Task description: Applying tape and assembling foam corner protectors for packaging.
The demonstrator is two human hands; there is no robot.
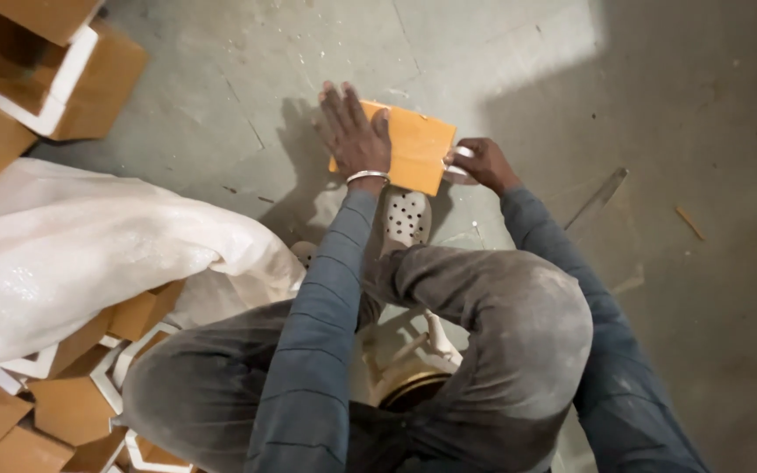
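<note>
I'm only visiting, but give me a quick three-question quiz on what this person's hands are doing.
1. True or false: the left hand lies flat on the orange board.
2. Which hand holds the small white thing at the board's edge?
3. What lies left of the person: A) white plastic sheet, B) a ladder, C) a bucket?

Key: 1 true; 2 the right hand; 3 A.

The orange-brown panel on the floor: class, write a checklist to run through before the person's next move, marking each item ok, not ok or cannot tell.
1. Orange-brown panel lies flat on the concrete floor: ok.
2. Left hand presses flat on the panel: ok.
3. Right hand grips a small white object at the panel's right edge: ok.
4. What that object is: cannot tell.
5. Foot in the perforated shoe stays off the panel: ok.
</note>
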